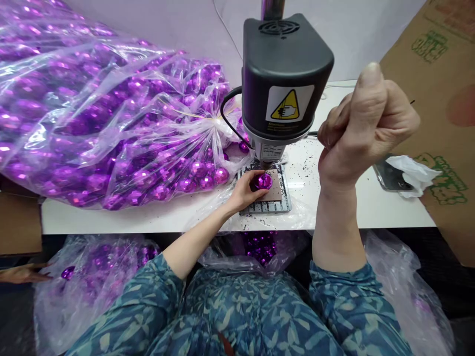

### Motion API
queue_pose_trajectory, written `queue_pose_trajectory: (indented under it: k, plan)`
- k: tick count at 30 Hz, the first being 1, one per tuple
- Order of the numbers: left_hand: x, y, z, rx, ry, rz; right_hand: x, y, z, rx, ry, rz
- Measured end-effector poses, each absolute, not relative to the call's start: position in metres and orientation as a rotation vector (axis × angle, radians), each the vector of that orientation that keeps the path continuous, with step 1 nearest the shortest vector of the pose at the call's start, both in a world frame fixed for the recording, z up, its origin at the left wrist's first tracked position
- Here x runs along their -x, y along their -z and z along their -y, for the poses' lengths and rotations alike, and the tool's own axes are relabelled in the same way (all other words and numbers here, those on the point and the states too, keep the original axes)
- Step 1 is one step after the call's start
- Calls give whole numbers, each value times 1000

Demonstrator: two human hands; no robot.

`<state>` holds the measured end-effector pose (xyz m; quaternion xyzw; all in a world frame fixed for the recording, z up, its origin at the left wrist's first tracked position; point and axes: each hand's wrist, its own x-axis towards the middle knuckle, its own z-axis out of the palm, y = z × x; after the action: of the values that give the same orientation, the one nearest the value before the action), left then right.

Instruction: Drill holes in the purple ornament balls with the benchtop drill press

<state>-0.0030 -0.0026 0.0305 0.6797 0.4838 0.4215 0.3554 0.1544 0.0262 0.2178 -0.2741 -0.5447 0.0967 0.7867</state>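
My left hand (247, 190) grips a shiny purple faceted ball (263, 181) between thumb and fingers. The ball rests on a square brown board (273, 190) over a slotted metal base plate (285, 203). Right above it is the lower end of a black bench drill (287, 74) bearing a yellow warning label. My right hand (365, 121) is raised to the right of the drill, closed in a fist. A thin dark tip shows just past the wrist side, but what the fingers wrap round is hidden.
A huge clear bag of purple balls (111, 128) fills the left of the white table (111, 220). Cardboard (438, 133) stands at right, near a phone (389, 175) and crumpled tissue (415, 170). Another person's hand (25, 273) is at lower left by a plastic bag (92, 291).
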Motion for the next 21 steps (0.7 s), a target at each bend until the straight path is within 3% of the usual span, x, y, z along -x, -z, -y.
queue_pose_trajectory:
  k: [12, 21]
  plan:
    - [3, -26, 2, -1704, -1131, -1274, -152, -192, -5, 472, -251, 1067]
    - [3, -27, 2, -1724, -1122, -1275, -155, -168, -23, 241, -75, 1092]
